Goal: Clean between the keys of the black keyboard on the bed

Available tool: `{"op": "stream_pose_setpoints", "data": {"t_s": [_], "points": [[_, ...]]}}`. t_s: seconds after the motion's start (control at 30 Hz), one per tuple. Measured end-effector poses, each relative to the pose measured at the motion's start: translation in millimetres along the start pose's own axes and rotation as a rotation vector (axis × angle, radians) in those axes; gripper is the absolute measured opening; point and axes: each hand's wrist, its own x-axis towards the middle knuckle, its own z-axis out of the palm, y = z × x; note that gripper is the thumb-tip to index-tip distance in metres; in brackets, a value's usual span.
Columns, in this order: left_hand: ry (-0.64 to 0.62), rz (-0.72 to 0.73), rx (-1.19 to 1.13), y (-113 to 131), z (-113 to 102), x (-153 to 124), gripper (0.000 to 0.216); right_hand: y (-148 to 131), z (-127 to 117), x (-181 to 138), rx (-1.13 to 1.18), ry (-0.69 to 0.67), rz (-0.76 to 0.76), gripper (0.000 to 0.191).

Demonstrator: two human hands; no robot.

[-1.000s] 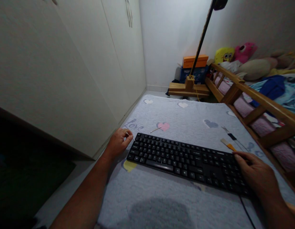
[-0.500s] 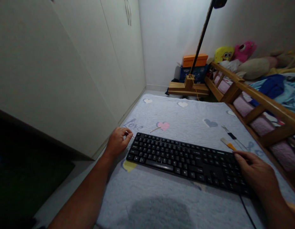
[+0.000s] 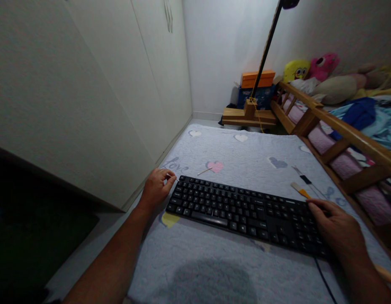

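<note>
A black keyboard (image 3: 220, 207) lies slightly slanted on the pale blue heart-patterned cover (image 3: 227, 261). At its far left corner, my left hand (image 3: 159, 185) pinches a thin white cotton swab (image 3: 171, 177), its tip by the keyboard's edge. My right hand (image 3: 337, 223) grips the keyboard's right end, thumb on top near the number keys and the fingers partly hidden. Another cotton swab (image 3: 204, 171) rests on the cover behind the keyboard. A small brush with a yellow handle (image 3: 304, 193) lies just beyond the right hand.
A thin tool with a black grip (image 3: 306, 179) lies behind the brush. The keyboard's cable (image 3: 323, 276) runs toward me. White cabinet doors (image 3: 119, 84) stand at left, a wooden bed rail (image 3: 350, 131) at right. Beyond are a wooden stand (image 3: 250, 116) and an orange box (image 3: 257, 79).
The view has shifted very slightly. The swab tip in my left hand is a little closer to the keyboard's left edge; my right hand keeps its hold.
</note>
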Motion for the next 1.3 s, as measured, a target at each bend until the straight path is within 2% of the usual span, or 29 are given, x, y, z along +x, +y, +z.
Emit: {"op": "stream_pose_setpoints", "data": {"t_s": [0.4,0.83,1.1,1.3], "points": [[-0.042,0.081,-0.013,8.5,6.9,-1.3,0.017,3.8,1.6,-1.7,0.002,0.032,-0.049,0.048],[-0.119,0.144,0.021,10.1,-2.6,-4.3,0.015,8.7,2.9,2.0,-0.032,0.03,-0.051,0.049],[-0.092,0.089,0.032,13.9,-1.0,-3.9,0.016,7.4,2.1,2.0,-0.028,0.022,-0.034,0.046],[-0.06,0.094,0.022,14.0,3.9,-1.9,0.017,2.2,0.4,0.1,-0.036,-0.004,0.012,0.053]]}}
